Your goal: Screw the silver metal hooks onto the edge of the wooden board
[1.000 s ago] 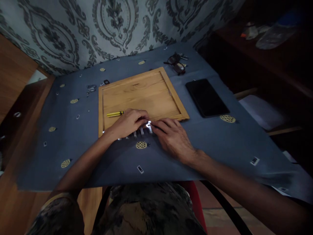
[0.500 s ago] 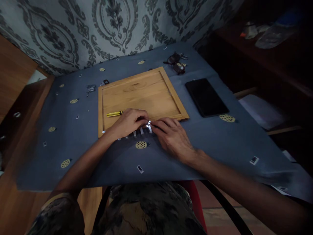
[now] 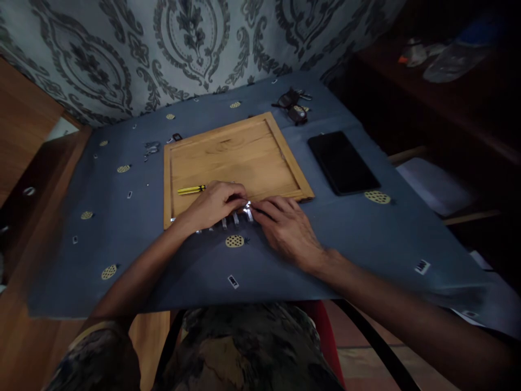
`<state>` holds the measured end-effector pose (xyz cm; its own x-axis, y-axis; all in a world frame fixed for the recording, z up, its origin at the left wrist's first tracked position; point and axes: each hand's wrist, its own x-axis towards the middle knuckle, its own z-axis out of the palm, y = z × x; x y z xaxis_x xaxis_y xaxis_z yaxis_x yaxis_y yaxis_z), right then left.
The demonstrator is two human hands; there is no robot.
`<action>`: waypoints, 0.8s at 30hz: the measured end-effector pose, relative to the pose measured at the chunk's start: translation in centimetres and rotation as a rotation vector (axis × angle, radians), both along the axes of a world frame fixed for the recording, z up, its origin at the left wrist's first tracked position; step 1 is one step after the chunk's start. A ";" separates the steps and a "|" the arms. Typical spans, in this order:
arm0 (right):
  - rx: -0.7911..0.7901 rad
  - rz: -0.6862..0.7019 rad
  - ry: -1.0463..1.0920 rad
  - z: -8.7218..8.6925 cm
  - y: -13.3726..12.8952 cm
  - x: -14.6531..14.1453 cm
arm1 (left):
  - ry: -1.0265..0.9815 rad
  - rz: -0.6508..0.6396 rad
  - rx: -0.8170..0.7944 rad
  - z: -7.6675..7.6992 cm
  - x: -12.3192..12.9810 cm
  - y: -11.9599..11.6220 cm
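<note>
Your left hand point(image 3: 220, 200) and right hand point(image 3: 287, 231) pinch a small shiny silvery piece point(image 3: 247, 206) by the near edge of the brown wooden board point(image 3: 232, 157), slim silvery strips point(image 3: 236, 218) already lined there, this one seemingly unfinished.

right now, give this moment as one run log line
left hand: fingers at shiny piece | right hand: fingers at shiny piece | yellow-black item: on wooden board

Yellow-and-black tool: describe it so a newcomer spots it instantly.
On the blue tablecloth lies a rimmed wooden board. In its near-left part, beside the left hand, lies the slim yellow-and-black tool. Bright yellow sets it apart from the silvery pieces nearby.
</note>
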<state>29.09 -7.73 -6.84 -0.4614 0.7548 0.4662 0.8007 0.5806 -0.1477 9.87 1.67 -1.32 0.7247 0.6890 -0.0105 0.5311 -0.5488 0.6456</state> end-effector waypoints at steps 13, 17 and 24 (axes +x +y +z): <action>-0.029 0.003 0.007 -0.1 0.1 0.1 | 0.030 0.060 0.111 2.0 -1.7 0.9; -0.008 0.015 0.023 -0.1 0.1 0.1 | 0.107 0.222 0.228 2.6 -4.1 1.8; 0.015 0.031 0.058 -0.7 0.3 0.3 | 0.213 0.295 0.271 1.4 -8.5 1.9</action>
